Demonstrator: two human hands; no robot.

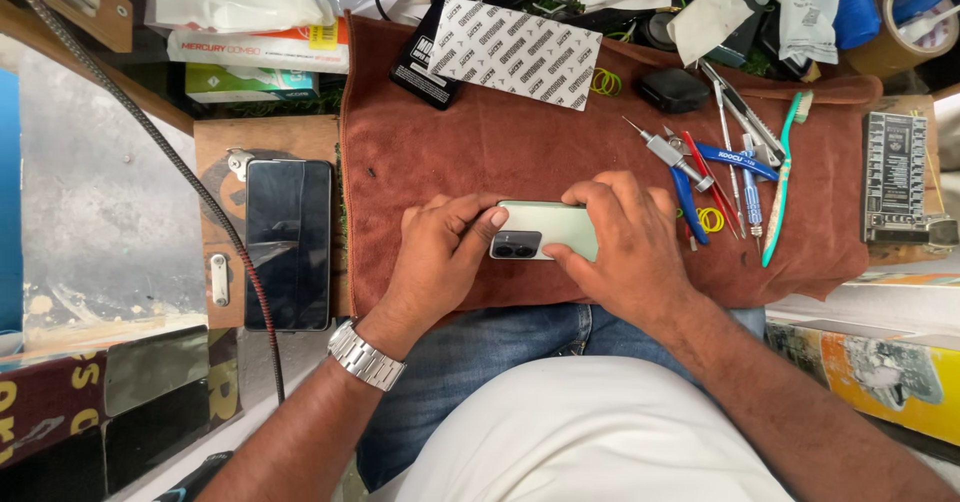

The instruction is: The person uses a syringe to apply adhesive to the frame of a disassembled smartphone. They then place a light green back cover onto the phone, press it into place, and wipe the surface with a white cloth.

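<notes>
Left hand [440, 252]: I see it clamped on the camera end of the pale green phone [545, 230], thumb pressed along the near top edge, fingers curled under the side. A metal watch [365, 355] sits on that wrist.
Right hand [625, 247]: closed over the other end of the same phone, fingers across its back, thumb against the lower edge. Both hands hold the one phone between them.
Phone position: lies back-up, two camera lenses showing, on the brown cloth [520, 137] near the middle of the worktop, just above my lap.
Progress, as I judge it: the back cover looks seated and flush; no open seam, loose part or screw shows around it. Whether the hands are pressing it shut or starting to lift it, I cannot tell. None of the tools is in hand.
Count, phones: two. One green in hand, one dark phone [288, 242] lying screen-up on the wooden board [265, 142] left of the cloth.
Count, tools right of the hands: one blue-handled pliers [690, 202], one toothbrush [782, 177] with green handle, one blue pry tool [735, 157], and several thin drivers and tweezers overlapping; exact number unclear.
Count, rubber bands: yellow ones in two spots, one cluster [605, 82] near the top of the cloth, one [711, 219] by the pliers.
Other: one small black case [672, 90], one patterned sheet [520, 52], one metal circuit-like block [895, 177] at the far right.
</notes>
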